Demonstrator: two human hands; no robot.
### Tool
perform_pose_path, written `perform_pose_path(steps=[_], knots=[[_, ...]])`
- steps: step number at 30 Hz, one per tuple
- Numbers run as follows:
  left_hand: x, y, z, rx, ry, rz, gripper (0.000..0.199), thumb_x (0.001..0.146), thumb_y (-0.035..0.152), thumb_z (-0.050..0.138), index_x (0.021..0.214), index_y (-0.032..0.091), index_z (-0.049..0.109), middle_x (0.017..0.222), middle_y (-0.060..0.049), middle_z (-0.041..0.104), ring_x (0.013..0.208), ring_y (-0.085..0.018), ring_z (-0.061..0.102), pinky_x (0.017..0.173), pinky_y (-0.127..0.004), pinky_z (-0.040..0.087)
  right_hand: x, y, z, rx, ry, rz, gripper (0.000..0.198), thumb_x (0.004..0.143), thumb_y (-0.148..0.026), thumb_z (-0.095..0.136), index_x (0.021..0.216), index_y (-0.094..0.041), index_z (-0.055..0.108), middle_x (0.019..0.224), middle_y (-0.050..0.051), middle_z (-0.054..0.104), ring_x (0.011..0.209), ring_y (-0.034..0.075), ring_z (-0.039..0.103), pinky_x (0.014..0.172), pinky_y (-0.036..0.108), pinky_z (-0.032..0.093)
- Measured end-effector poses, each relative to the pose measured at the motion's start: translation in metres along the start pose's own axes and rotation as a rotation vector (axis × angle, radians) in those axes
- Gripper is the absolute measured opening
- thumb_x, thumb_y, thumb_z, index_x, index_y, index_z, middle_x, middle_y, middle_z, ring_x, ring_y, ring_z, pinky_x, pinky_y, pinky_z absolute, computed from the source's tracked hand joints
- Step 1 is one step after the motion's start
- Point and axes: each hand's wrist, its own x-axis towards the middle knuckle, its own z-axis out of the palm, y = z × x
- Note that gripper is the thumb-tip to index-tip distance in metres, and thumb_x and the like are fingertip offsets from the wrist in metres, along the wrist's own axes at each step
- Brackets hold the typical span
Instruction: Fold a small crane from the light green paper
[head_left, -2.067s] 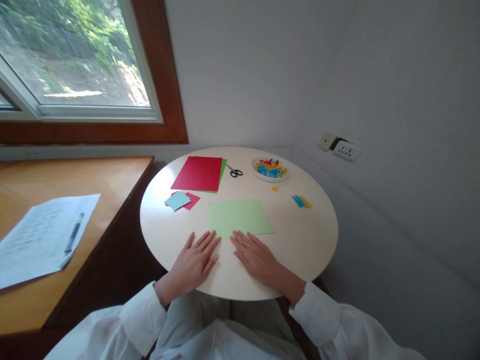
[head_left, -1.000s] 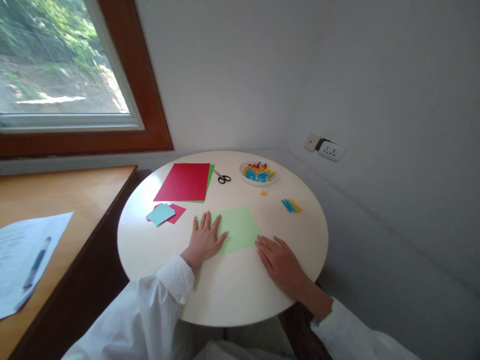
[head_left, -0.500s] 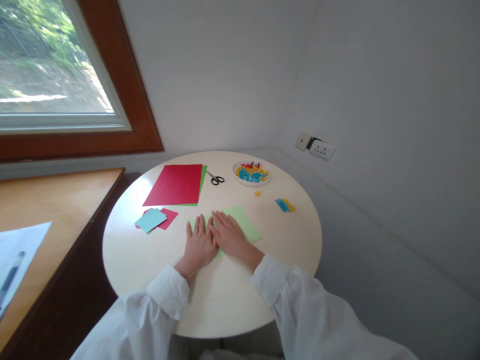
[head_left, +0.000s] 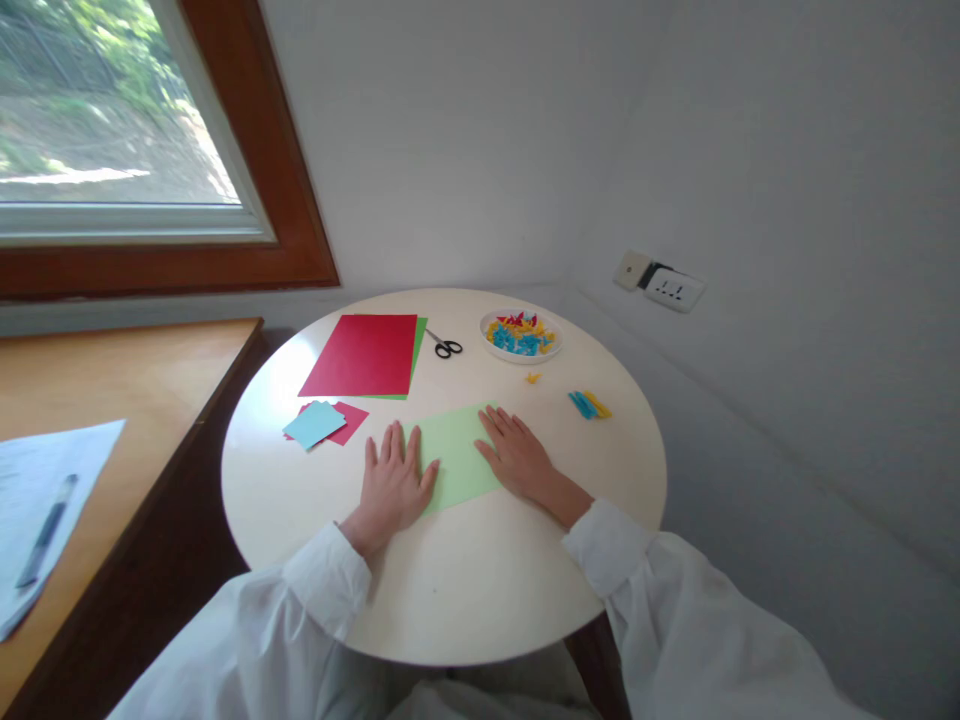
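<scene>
A light green sheet of paper (head_left: 459,462) lies flat on the round white table (head_left: 450,590). My left hand (head_left: 394,482) rests palm down over its left edge, fingers spread. On its right part lies my right hand (head_left: 519,455), also flat, with the thumb out to the left. The middle of the sheet shows between the two hands, while its right side is hidden under the right hand. Left of my left hand sit small blue (head_left: 313,425) and red paper squares (head_left: 352,422), partly overlapping.
Behind are a large red sheet (head_left: 360,355) over a green one, black-handled scissors (head_left: 448,348) and a white dish (head_left: 556,350) of small folded paper pieces. A yellow folded piece (head_left: 533,378) and blue and yellow strips (head_left: 589,404) lie right. A wooden desk (head_left: 172,370) stands left.
My right hand has slid right across the green sheet, away from my left hand, uncovering the sheet's middle. The whole view has shifted slightly.
</scene>
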Motion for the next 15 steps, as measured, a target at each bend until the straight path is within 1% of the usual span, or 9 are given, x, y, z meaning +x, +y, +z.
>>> perform_pose_path(steps=[4,7,9,11,13,15], knots=[[-0.005,-0.011,0.000,0.033,-0.034,0.002,0.061,0.093,0.045,0.028,0.137,0.004,0.037,0.141,-0.027,0.036,0.133,-0.035,0.032,0.105,-0.056,0.023,0.000,0.004,0.003,-0.033,-0.001,-0.001,0.058,0.094,-0.041,0.025,0.140,-0.008,0.033,0.148,0.013,0.031,0.138,0.024,0.026,0.113,0.040,0.021],[-0.005,-0.015,-0.002,0.041,-0.009,0.010,0.062,0.092,0.045,0.030,0.136,0.003,0.039,0.142,-0.027,0.035,0.134,-0.036,0.029,0.106,-0.056,0.021,0.001,0.002,0.003,-0.048,0.001,-0.002,0.057,0.094,-0.041,0.026,0.140,-0.008,0.033,0.148,0.013,0.031,0.137,0.025,0.026,0.113,0.040,0.021],[-0.001,-0.014,-0.004,0.037,0.026,0.062,0.058,0.093,0.041,0.030,0.135,0.002,0.040,0.145,-0.025,0.031,0.136,-0.035,0.024,0.109,-0.054,0.018,0.001,0.000,0.001,-0.056,-0.010,0.000,0.057,0.094,-0.040,0.027,0.140,-0.007,0.033,0.148,0.014,0.031,0.137,0.025,0.027,0.112,0.041,0.022],[0.005,-0.009,-0.005,0.013,0.034,0.126,0.055,0.094,0.035,0.026,0.136,0.003,0.039,0.147,-0.020,0.028,0.138,-0.032,0.022,0.111,-0.051,0.016,0.001,-0.002,-0.002,-0.067,-0.021,0.010,0.056,0.094,-0.038,0.028,0.140,-0.007,0.033,0.147,0.014,0.032,0.136,0.026,0.028,0.111,0.044,0.023],[0.012,-0.003,-0.003,-0.028,-0.020,0.123,0.055,0.094,0.034,0.024,0.138,0.002,0.035,0.147,-0.018,0.030,0.136,-0.030,0.026,0.110,-0.051,0.021,0.002,-0.005,-0.006,-0.083,-0.020,0.018,0.054,0.093,-0.036,0.030,0.139,-0.007,0.034,0.145,0.015,0.034,0.135,0.027,0.031,0.111,0.048,0.021],[0.019,0.003,0.002,-0.060,-0.087,0.110,0.055,0.095,0.035,0.023,0.138,0.002,0.035,0.145,-0.018,0.034,0.135,-0.030,0.030,0.108,-0.052,0.024,0.003,-0.010,-0.009,-0.106,-0.003,0.030,0.052,0.093,-0.032,0.033,0.137,-0.005,0.037,0.143,0.018,0.037,0.134,0.028,0.032,0.111,0.053,0.015]])
